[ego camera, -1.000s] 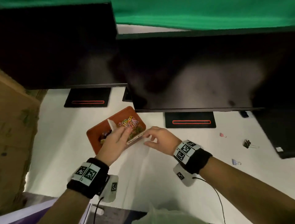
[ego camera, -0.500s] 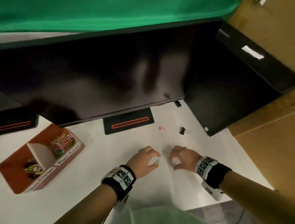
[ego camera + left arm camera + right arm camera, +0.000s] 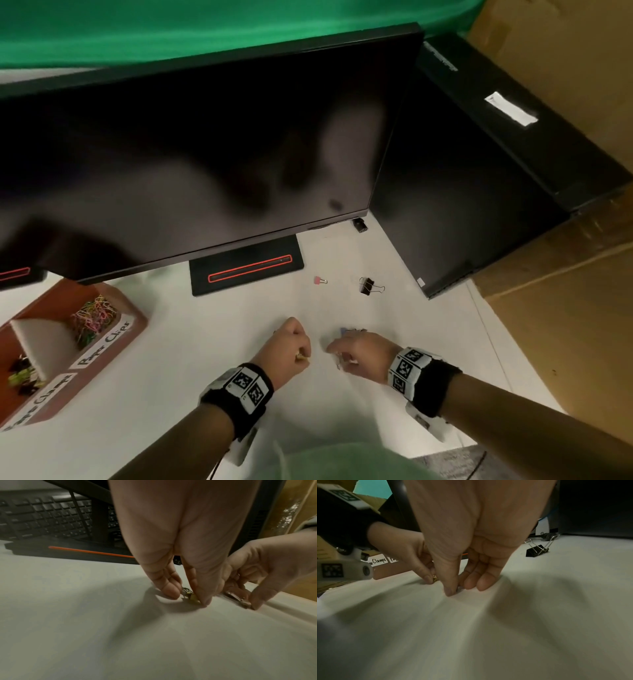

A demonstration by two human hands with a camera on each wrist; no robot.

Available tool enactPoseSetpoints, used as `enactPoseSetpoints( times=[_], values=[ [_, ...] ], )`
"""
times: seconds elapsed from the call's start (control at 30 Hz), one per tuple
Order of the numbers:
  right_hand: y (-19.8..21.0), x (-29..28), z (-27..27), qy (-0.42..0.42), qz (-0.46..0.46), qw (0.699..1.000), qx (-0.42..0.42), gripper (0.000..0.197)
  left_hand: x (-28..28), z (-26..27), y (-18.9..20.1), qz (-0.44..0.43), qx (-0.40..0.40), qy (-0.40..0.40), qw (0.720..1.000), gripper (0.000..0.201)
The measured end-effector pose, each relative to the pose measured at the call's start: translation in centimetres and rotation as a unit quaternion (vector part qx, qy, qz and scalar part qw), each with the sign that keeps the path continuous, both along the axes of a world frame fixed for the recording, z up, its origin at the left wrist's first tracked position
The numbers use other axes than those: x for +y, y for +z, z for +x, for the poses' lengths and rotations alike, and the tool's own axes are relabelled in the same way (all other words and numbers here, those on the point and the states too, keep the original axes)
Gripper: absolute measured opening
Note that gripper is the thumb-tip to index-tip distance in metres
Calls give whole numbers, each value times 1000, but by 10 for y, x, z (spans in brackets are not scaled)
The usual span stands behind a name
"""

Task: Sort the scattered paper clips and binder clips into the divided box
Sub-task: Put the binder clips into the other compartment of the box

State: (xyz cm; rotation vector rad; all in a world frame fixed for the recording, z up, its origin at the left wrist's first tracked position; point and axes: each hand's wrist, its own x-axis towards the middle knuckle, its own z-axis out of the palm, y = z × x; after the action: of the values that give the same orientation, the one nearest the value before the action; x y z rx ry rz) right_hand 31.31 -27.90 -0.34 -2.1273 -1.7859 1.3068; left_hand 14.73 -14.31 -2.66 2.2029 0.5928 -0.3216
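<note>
At the far left of the white table [image 3: 171, 359] sits the brown divided box [image 3: 135, 317], its far compartment holding a tangle of coloured paper clips [image 3: 94, 317] behind a label reading "Paper Clips", its near compartment holding dark and green binder clips [image 3: 22, 375]; a white divider stands between the two. Toward the middle, the left hand [image 3: 286, 353] is down at the table with its fingers [image 3: 169, 586] curled, thumb and fingertips pinched on a small gold binder clip [image 3: 193, 597] that touches the surface. Just beside it, the right hand [image 3: 366, 358] is also lowered, thumb and fingers [image 3: 471, 580] drawn together on a small metal clip [image 3: 238, 597]; what kind of clip it is cannot be told. A small blue clip [image 3: 344, 330] peeks out just beyond the right knuckles. Farther back lie a pink binder clip [image 3: 319, 280] and, to its right, a black binder clip [image 3: 367, 286], both apart from the hands, near the black monitor base [image 3: 246, 265].
</note>
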Motion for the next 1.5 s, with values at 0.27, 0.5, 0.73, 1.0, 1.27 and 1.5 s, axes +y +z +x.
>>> enactPoseSetpoints(
  times=[0.27,0.5,0.73,1.0,1.27,1.5],
  values=[
    [11,9,33,-62,49,997,10,16,28,33,15,-5,-41,94,995,21],
    [8,32,36,-108,2,994,-15,48,43,77,22,2,-43,104,994,51],
    [-3,31,33,-130,17,991,18,12,45,100,4,44,-5,101,994,35],
    [-1,32,34,-95,22,995,26,14,47,98,1,65,-9,143,988,24],
    [18,36,70,-161,109,981,-17,21,51,81,0,64,18,139,988,8],
    [18,46,93,-209,48,977,-23,46,51,59,1,71,31,133,988,9]
  ],
)
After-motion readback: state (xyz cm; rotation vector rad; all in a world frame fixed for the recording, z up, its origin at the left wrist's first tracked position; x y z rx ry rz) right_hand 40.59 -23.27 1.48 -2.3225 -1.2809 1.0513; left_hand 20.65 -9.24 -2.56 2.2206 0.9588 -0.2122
